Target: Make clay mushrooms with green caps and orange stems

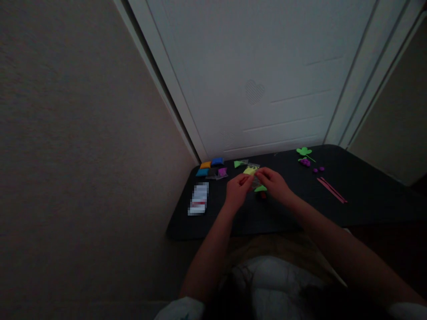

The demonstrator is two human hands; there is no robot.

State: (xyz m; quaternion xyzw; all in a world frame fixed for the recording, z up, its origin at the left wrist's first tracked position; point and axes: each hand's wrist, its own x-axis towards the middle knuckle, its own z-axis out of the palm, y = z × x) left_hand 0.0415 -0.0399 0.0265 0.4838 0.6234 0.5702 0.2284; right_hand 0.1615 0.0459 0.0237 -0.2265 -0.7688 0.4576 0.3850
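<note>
Though left hand (239, 189) and right hand (272, 181) are pinched, on what unclear, a packet (254, 166) holds yellow material (250, 170).

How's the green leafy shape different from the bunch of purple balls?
The leafy shape is bright green; the bunch is purple. The leafy shape looks flat with rounded lobes, while the bunch is bumpy. The leafy shape lies farther from the person than the bunch. Both rest on the dark table.

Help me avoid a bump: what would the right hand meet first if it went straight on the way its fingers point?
Probably the left hand: its fingertips lie just ahead of the right hand. The yellow packet shows close to that line too, but depth is unclear.
</note>
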